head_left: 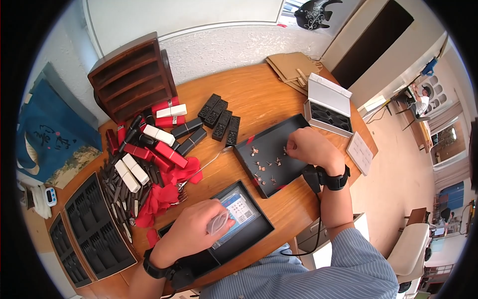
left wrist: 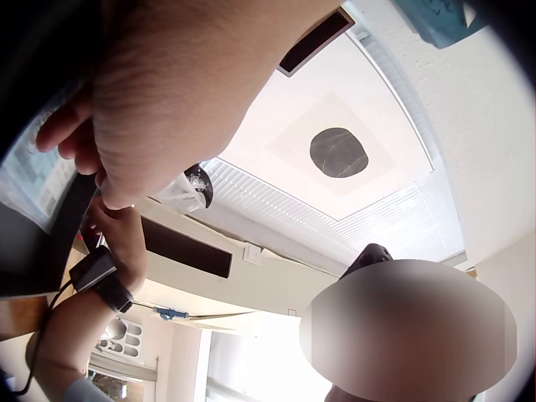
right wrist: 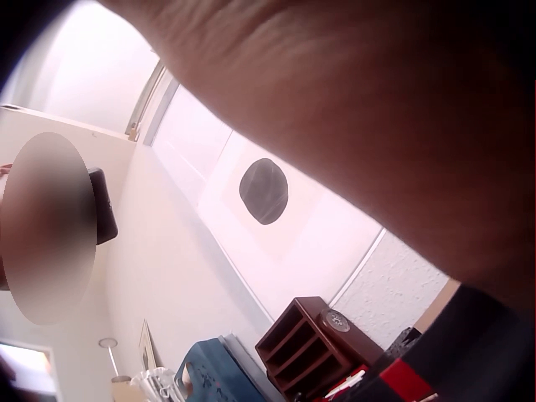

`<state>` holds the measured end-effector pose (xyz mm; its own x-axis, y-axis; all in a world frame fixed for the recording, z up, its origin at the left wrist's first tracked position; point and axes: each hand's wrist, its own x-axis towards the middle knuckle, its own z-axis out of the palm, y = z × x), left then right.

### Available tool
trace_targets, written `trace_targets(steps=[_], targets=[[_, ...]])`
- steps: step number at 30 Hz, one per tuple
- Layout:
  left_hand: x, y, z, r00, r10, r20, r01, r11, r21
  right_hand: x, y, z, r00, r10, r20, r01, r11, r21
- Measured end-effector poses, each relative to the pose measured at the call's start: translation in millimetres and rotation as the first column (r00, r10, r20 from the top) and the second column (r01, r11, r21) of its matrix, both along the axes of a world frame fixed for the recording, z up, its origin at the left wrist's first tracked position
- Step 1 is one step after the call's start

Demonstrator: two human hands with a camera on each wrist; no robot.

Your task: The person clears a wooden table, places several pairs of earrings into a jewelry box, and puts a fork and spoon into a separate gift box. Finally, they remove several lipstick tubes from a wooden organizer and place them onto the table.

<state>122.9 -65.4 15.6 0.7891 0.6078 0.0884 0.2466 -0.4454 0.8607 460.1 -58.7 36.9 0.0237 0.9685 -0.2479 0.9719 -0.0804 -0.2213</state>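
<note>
Left hand (head_left: pixel 191 231): fingers curled round clear plastic pouch (head_left: pixel 218 224), above black box. Right hand (head_left: pixel 311 147): fingers bent inward; hold, if any, unclear. Trinkets (head_left: pixel 255 150): loose in black tray (head_left: pixel 274 137), at right hand's eight to nine o'clock. Risks: snagging, from clustered stems; spillage, from soft pouch mouth. Head view: trinkets visible. Right wrist view: none; dark overhead disc (right wrist: pixel 264 191) instead.

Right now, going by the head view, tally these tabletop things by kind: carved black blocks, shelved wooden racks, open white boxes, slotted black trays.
Carved black blocks: 4
Shelved wooden rack: 1
Open white box: 1
Slotted black trays: 2
Total: 8
</note>
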Motion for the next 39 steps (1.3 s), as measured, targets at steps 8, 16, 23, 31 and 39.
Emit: trace_targets(steps=[8,16,23,31,39], targets=[[0.6,-0.2,-1.2,1.000,-0.012,0.024,0.011,1.000,0.025,-5.8,-2.8,5.6,1.000,0.002,-0.031,0.001,0.994,0.105],[0.6,-0.5,-1.5,1.000,-0.003,0.031,0.003,1.000,0.006,-48.4,-7.8,17.8,0.933,0.200,-0.298,-0.061,0.907,0.417],[-1.1,0.6,-4.4,0.999,-0.025,0.023,0.024,0.999,0.027,-105.3,-31.1,14.7,0.439,0.799,-0.411,-0.419,0.587,0.693],[-3.1,1.1,-7.1,0.998,-0.039,0.053,0.039,0.999,-0.005,-116.5,-36.0,2.0,0.469,0.830,-0.301,-0.416,0.509,0.753],[-2.9,1.8,-3.5,0.998,-0.056,0.043,0.055,0.998,0.011,-117.5,-35.9,3.0,0.458,0.859,-0.229,-0.455,0.448,0.770]])
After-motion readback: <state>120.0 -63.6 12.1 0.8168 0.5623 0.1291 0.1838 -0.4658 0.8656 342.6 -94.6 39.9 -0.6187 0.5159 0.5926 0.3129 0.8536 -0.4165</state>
